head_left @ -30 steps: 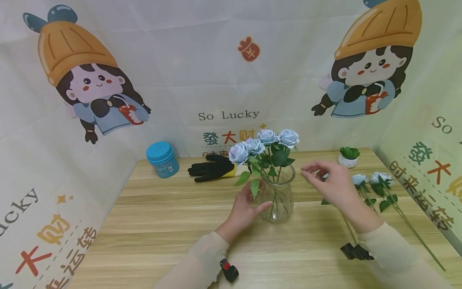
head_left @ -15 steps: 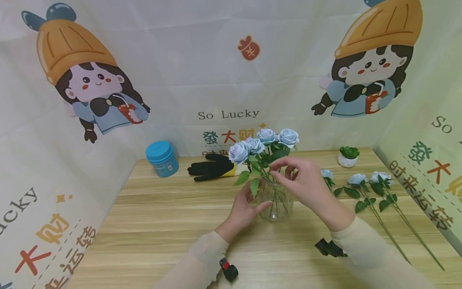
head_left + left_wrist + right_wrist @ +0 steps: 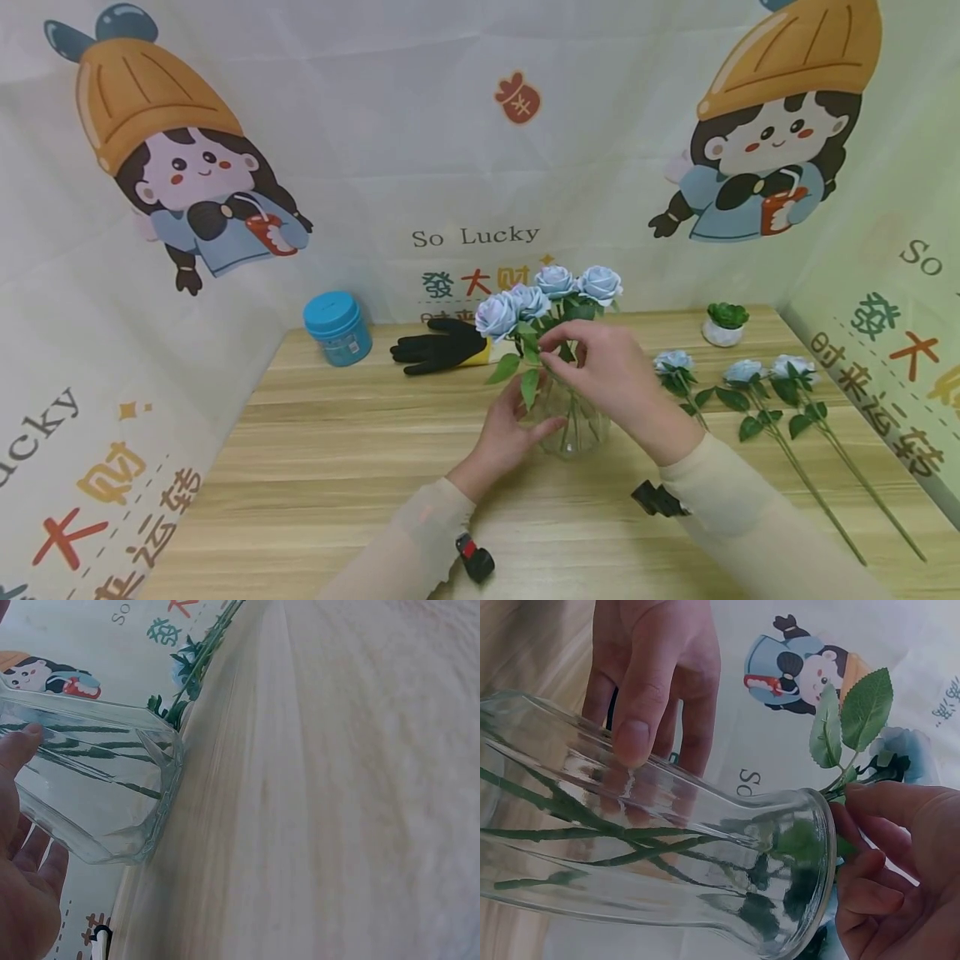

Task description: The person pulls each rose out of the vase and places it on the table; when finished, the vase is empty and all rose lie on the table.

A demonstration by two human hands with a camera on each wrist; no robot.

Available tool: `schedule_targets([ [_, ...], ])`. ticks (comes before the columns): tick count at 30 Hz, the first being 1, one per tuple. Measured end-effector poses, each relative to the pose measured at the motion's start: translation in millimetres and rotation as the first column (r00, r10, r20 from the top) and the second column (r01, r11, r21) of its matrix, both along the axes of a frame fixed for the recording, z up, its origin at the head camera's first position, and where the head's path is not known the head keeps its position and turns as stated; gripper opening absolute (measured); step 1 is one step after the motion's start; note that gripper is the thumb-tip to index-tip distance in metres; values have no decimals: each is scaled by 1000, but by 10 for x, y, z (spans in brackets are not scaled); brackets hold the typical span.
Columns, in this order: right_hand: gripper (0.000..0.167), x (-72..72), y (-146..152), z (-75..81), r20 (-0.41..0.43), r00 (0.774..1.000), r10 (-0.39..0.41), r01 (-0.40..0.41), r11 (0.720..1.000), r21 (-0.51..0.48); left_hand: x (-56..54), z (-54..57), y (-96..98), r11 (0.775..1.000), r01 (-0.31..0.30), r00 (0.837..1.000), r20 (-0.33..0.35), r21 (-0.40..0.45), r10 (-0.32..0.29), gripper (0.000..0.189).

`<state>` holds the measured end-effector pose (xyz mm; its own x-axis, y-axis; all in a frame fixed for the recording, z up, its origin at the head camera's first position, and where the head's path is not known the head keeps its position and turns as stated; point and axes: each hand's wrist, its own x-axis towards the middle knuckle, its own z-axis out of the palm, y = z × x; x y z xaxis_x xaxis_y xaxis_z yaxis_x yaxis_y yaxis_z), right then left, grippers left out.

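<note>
A clear glass vase (image 3: 581,437) stands upright on the wooden table with several pale blue artificial roses (image 3: 497,317) in it. My left hand (image 3: 506,433) holds the vase from its left side, thumb in front and fingers behind, as the left wrist view also shows. At the vase's mouth, my right hand (image 3: 618,375) pinches a leafy rose stem between thumb and forefinger. In the right wrist view, green leaves (image 3: 866,709) stick out beyond those fingers, close to the glass rim (image 3: 829,847). Crossing stems (image 3: 592,817) show through the glass. The right hand covers part of the vase neck.
Three more blue roses (image 3: 744,372) lie on the table to the right, stems toward the front. A small potted succulent (image 3: 724,325) stands at the back right. Behind and left are a black glove (image 3: 438,346) and a blue lidded jar (image 3: 337,329). Printed cloth walls enclose the table.
My right hand has moved left from beside the vase to its mouth and now pinches a stem there. My left hand stays on the vase. The roses lying at right have come into fuller view.
</note>
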<state>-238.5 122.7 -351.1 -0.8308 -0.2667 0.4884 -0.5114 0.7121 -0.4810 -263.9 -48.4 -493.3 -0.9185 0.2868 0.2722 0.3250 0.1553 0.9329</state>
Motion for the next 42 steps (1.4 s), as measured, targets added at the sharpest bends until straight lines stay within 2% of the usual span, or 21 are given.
schedule_targets([
  [6,12,-12,-31,15,13,1000,-11,11,1000,11,2,19,3,1000,2,1000,4,-10,-2,72],
  [16,12,-50,-38,-33,80,997,8,-5,999,-33,3,2,14,1000,-2,1000,11,-19,2,74],
  [27,8,-45,-24,-65,0,1000,31,-31,995,-95,22,1,10,1000,0,1000,-23,-21,-1,72],
  [33,7,-20,-25,-56,-46,999,16,-22,991,-132,27,15,14,1000,15,1000,-25,23,-15,71],
  [42,6,10,3,21,-23,1000,14,-19,971,-238,15,9,7,999,33,999,-37,37,-32,75],
])
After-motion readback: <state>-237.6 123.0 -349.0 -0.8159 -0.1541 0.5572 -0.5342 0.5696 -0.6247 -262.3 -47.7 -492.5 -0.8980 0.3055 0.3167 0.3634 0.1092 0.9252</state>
